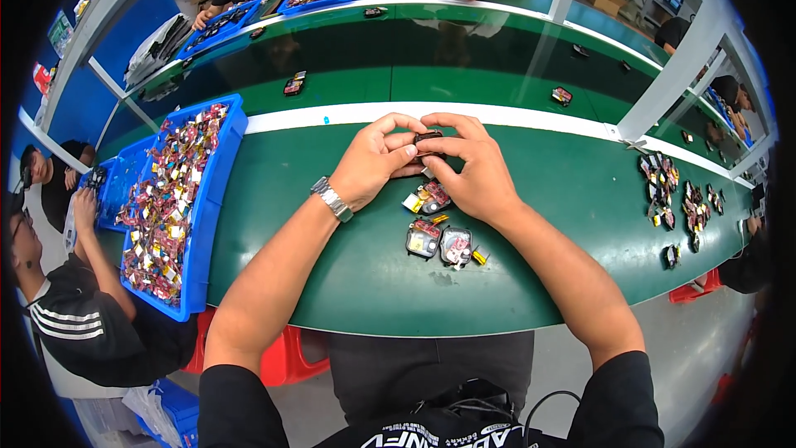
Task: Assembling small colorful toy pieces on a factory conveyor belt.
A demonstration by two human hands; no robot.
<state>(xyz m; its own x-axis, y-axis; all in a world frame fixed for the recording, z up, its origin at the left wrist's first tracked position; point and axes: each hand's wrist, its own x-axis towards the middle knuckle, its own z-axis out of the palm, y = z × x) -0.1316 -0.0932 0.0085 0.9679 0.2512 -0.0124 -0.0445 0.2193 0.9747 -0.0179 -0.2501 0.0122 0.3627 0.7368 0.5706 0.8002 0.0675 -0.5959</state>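
Note:
Both of my hands meet over the middle of the green table (348, 282). Between their fingertips is a small black plastic casing (429, 144), mostly hidden by the fingers. My left hand (369, 162), with a metal watch on its wrist, pinches it from the left. From the right, my right hand (474, 162) curls its fingers round it. Just below the hands lies a black casing with a red circuit board (429, 197). Nearer to me, an open black casing with a red board and clear round part (423, 237) sits beside a similar casing half (456, 246) and a small yellow-wrapped piece (479, 257).
A blue tray (228, 166) heaped with small wired circuit boards stands at my left. Clusters of boards (659, 187) lie at the right. Beyond a white rail (332, 119), a green belt carries casings (562, 96). A metal post (667, 75) rises right. Co-workers sit left and opposite.

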